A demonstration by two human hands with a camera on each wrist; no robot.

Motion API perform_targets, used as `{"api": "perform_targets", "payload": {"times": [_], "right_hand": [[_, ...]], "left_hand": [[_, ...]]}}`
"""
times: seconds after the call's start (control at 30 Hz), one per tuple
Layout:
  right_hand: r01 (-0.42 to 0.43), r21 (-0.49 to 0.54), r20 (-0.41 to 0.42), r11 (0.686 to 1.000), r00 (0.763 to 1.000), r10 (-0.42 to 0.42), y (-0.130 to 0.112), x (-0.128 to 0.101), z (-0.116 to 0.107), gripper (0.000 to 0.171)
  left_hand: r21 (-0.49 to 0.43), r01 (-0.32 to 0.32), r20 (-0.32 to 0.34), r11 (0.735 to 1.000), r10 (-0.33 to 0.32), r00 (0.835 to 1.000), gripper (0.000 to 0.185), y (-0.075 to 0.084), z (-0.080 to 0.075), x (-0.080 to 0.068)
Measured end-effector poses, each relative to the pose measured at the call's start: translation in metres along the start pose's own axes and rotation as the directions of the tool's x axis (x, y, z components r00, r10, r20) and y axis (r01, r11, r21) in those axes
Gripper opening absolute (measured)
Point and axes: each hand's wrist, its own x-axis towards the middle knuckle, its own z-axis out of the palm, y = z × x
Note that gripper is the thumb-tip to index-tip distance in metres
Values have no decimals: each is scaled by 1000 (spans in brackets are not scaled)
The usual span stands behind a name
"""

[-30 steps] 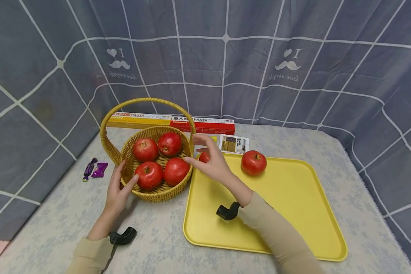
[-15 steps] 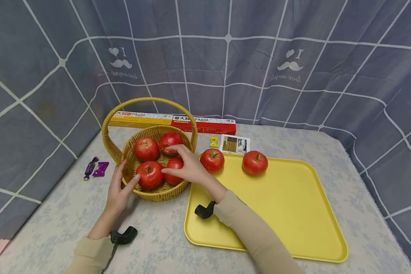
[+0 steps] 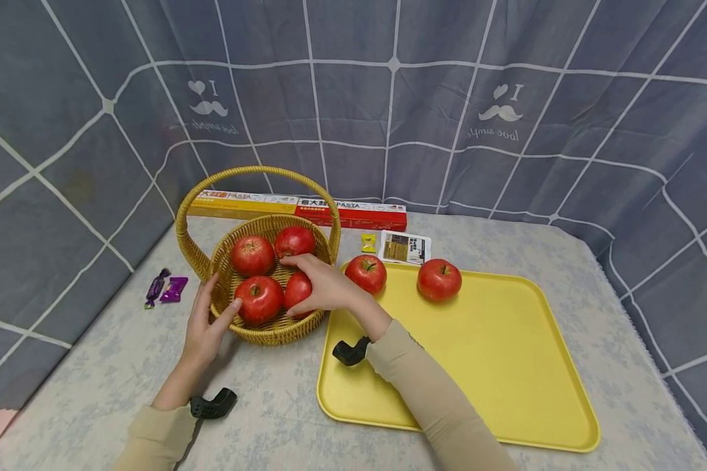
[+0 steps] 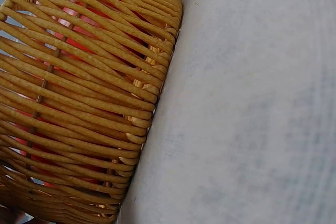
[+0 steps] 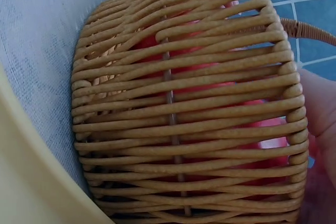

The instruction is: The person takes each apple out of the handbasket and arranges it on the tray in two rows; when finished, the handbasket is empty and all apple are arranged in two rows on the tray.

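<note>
A round wicker basket (image 3: pixel 273 337) with a tall arched handle holds several red apples. Inside it, my right hand (image 3: pixel 330 286) has its thumb and fingers around the apple (image 3: pixel 297 292) at the near right, hiding part of that fruit. My left hand (image 3: pixel 203 333) grips the basket's left rim, with the thumb over the inner side by another apple (image 3: pixel 259 299). The left wrist view shows only the woven wall (image 4: pixel 79 93) up close. In the right wrist view, red fruit shows through the wicker (image 5: pixel 184 108), and part of my right hand (image 5: pixel 320 103) reaches over the rim.
A yellow tray (image 3: pixel 483 366) lies right of the basket, with two apples (image 3: pixel 366 273) (image 3: pixel 439 280) at its far edge. Behind are pasta boxes (image 3: pixel 350 214), a yellow packet (image 3: pixel 368 243) and a white sachet (image 3: pixel 405 248). Purple wrapped candies (image 3: pixel 173 289) lie at left.
My right hand has moved left from beside the tray's apple into the basket, then settled lower around the near-right apple. My left hand stays at the rim.
</note>
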Motion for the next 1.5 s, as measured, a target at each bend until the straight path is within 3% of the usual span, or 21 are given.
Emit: {"api": "perform_targets", "payload": {"times": [0.47,0.63,0.83,1.1,1.23,1.37,1.5], "right_hand": [[-82,-78,16,994,996,84,-2,-2,2,84],[-42,85,-49,995,998,46,1,-7,1,82],[-19,316,-163,949,984,74,4,-17,-5,78],[-86,397,-159,914,974,161,-2,-37,-21,74],[-48,425,-203,904,968,147,-1,-53,-33,73],[48,439,-329,897,938,111,5,-75,-52,70],[111,439,-454,892,884,114,15,-103,-73,69]], "left_hand": [[1,2,8,1000,-2,1000,69,0,4,0],[23,0,8,1000,0,1000,69,0,4,0],[25,2,8,1000,-2,1000,69,1,3,-1],[19,-6,12,1000,5,1000,69,0,4,0],[30,-14,4,999,14,1000,69,1,2,-1],[26,-18,1,999,18,1000,70,3,1,0],[9,-7,5,1000,7,1000,70,3,0,-1]]}}
